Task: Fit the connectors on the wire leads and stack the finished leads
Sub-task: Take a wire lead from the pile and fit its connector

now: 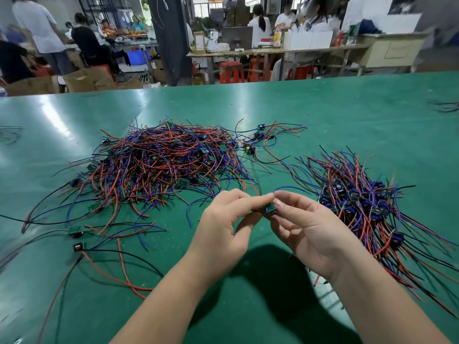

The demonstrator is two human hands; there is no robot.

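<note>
My left hand (223, 227) and my right hand (305, 229) meet above the green table (323, 115), both pinching one small green board with a blue connector (269, 209). A blue wire and a red wire curl up from that piece. A big tangled heap of red, blue and black wire leads (159, 165) lies to the left of my hands. To the right lies an ordered stack of leads (360, 202), their blue connectors bunched together and wires fanning out.
A few loose leads with small boards (77, 230) lie at the left front, and a small group of leads (258, 139) sits behind the heap. Beyond the table's far edge stand people, red stools, benches and cardboard boxes.
</note>
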